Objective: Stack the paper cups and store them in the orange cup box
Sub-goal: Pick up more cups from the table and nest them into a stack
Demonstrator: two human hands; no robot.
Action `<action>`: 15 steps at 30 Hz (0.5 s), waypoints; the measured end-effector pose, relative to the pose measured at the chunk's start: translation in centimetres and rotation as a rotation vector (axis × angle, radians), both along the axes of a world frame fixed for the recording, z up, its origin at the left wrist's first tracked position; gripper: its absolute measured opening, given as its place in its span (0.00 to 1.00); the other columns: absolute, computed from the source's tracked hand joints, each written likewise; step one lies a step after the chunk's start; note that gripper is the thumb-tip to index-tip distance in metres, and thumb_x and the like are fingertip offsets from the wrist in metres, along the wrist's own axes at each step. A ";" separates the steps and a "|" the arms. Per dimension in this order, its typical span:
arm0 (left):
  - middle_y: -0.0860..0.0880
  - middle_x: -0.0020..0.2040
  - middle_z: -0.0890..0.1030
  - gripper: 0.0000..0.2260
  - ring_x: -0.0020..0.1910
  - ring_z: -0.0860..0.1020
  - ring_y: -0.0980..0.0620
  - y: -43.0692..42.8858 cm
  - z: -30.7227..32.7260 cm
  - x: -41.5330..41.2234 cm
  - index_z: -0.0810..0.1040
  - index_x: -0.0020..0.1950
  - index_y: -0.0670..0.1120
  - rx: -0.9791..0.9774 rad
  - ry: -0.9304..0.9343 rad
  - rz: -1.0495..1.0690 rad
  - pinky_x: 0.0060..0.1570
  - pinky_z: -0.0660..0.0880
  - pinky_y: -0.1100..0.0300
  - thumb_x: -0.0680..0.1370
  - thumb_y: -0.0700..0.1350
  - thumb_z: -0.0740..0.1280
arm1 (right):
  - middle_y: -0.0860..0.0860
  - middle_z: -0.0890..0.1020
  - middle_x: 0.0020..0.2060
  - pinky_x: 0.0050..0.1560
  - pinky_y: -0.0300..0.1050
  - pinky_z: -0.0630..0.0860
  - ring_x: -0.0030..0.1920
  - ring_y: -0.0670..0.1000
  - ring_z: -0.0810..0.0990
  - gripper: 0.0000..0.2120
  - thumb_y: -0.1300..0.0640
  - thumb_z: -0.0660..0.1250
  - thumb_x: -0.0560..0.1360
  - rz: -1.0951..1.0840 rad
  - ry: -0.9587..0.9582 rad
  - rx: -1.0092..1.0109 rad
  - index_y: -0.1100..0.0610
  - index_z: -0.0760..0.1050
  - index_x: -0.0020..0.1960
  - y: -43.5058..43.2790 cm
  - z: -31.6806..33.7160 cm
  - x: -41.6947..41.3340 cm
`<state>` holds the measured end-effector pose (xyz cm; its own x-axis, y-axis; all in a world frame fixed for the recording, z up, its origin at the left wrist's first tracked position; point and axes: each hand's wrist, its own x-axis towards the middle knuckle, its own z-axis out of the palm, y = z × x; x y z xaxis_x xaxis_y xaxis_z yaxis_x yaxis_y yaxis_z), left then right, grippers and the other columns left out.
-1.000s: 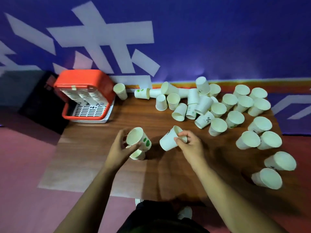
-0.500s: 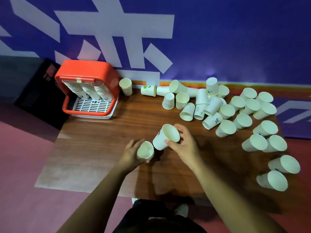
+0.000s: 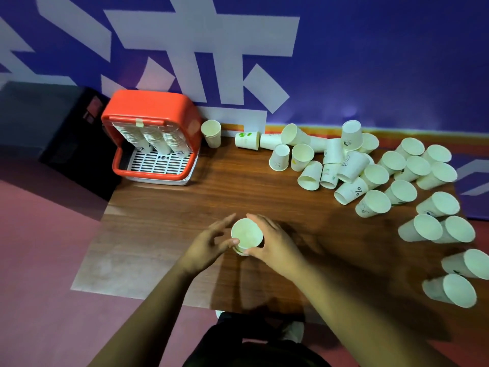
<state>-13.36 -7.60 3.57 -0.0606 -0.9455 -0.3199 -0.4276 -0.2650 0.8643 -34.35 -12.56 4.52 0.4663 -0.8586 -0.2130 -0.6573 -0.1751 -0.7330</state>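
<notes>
A short stack of white paper cups point(image 3: 247, 235) stands upright on the wooden table point(image 3: 169, 213), mouth up, near the front middle. My left hand point(image 3: 209, 245) touches its left side with thumb and fingertips. My right hand point(image 3: 275, 245) curls round its right side. The orange cup box point(image 3: 152, 120) stands at the table's far left corner, with three rows of stacked cups inside above a white grille. Several loose cups point(image 3: 352, 165) lie and stand in a heap at the far right.
One cup point(image 3: 211, 133) stands alone beside the box, against the blue wall. More cups point(image 3: 459, 290) reach the table's right front edge. A dark case point(image 3: 66, 133) sits on the red floor left of the box.
My right hand has brought its cup down into the cup held by my left hand. The two hands now meet around one upright stack on the table.
</notes>
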 end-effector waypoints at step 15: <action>0.54 0.59 0.75 0.23 0.59 0.76 0.57 -1.3 0.1 -1.2 0.78 0.65 0.52 -0.134 -0.292 -0.036 0.58 0.76 0.54 0.75 0.61 0.67 | 0.46 0.69 0.67 0.62 0.34 0.65 0.66 0.46 0.70 0.26 0.46 0.69 0.75 -0.198 0.067 -0.035 0.53 0.69 0.70 1.2 0.1 -7.4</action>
<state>-14.58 -8.88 3.69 -0.0188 -0.9793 -0.2018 -0.6699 -0.1375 0.7296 -41.75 -11.38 4.63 0.2736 -0.9396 -0.2059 -0.7281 -0.0624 -0.6826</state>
